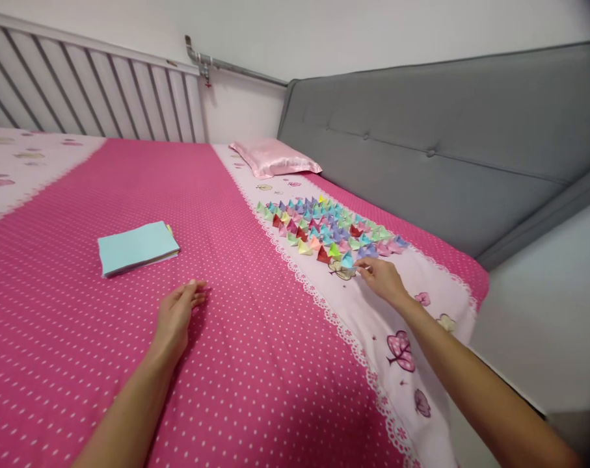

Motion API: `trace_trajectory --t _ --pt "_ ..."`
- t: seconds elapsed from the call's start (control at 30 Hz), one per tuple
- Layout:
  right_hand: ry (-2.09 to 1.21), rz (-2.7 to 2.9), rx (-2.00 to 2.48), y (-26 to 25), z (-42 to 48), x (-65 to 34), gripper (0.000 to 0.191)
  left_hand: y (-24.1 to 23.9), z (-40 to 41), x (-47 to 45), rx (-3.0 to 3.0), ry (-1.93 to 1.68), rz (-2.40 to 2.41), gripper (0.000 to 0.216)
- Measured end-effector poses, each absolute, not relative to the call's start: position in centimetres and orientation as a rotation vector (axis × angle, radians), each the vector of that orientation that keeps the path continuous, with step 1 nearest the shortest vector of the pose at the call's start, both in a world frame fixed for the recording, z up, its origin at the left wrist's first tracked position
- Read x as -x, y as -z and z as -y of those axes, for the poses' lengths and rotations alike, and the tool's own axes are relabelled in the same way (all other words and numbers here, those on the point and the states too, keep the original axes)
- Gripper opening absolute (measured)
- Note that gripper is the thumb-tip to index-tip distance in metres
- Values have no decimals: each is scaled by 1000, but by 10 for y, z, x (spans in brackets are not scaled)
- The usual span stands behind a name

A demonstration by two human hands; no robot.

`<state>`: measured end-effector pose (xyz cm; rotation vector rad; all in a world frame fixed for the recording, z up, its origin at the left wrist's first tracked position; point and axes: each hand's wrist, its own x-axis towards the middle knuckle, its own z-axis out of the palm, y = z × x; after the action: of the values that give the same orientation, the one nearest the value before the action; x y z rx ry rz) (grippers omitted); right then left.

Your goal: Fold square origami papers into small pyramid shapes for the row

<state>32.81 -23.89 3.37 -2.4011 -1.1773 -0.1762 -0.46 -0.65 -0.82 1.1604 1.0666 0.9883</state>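
Our right hand (381,277) was narrow, thumb and fingertips pinching the corner of one light-blue paper boat (347,260) at the near edge of the boat group (325,232). Our left hand (174,314), fingers loosely bent with a small gap to the thumb, was well left of the boat group; we could not tell whether it touched the white-dotted bedsheet (250,351). We saw dozens in that group, too crowded to count surely, crisp, pointed and many-coloured. Farther left of it lay one paper stack (138,247), flat, rectangular, light blue on top. Beyond the boat group sat one glossy pink pillow (275,158), and to its right stood one padded grey headboard (412,117) with three visible buttons (431,153).
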Motion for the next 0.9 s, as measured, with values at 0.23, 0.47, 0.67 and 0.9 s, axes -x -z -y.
trace_trajectory --t 0.23,0.47,0.67,0.9 --pt "159 1107 2615 -23 238 -356 24 10 4 4 -1166 -993 -1082 41" --pt "129 1087 2613 -19 237 -360 32 8 6 3 -1160 -1001 -1066 38" --pt "259 863 2486 -29 265 -337 47 5 13 -1 -1120 -1024 -1054 36" --pt "189 1210 2215 -63 227 -259 45 2 19 2 -1029 -1105 -990 31"
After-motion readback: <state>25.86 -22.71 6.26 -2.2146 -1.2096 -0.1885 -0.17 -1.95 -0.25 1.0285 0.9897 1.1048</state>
